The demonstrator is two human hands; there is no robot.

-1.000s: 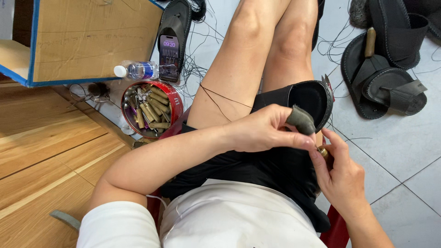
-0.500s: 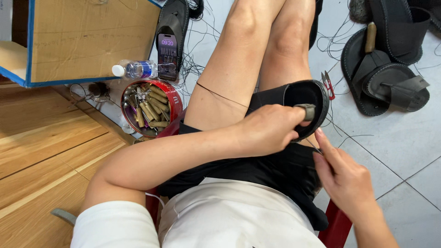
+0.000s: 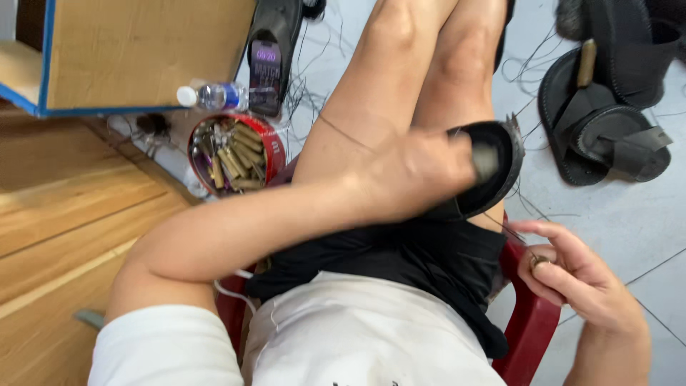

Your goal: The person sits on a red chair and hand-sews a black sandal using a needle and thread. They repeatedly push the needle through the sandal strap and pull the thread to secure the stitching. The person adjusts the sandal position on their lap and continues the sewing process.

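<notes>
I sit on a red plastic chair (image 3: 530, 323) with a black sandal sole (image 3: 501, 159) resting on my right thigh. My left hand (image 3: 414, 175) reaches across my lap and grips the sole and its grey strap piece (image 3: 486, 161). My right hand (image 3: 572, 275) is beside the chair, fingers pinched on a small brass-coloured tool (image 3: 539, 261) with a dark thread (image 3: 509, 230) running up to the sole. The tool's tip is hidden in my fingers.
A red tin (image 3: 236, 154) of brass-coloured tools stands on the floor by my left side, with a small water bottle (image 3: 218, 96) and a phone (image 3: 266, 68) lying on a black sandal. Other black sandals (image 3: 604, 129) lie on the tiled floor at right. A wooden box (image 3: 136, 53) is at upper left.
My right hand has pulled away from the sole, down and to the right, drawing the thread out. My left hand stays clamped on the sole.
</notes>
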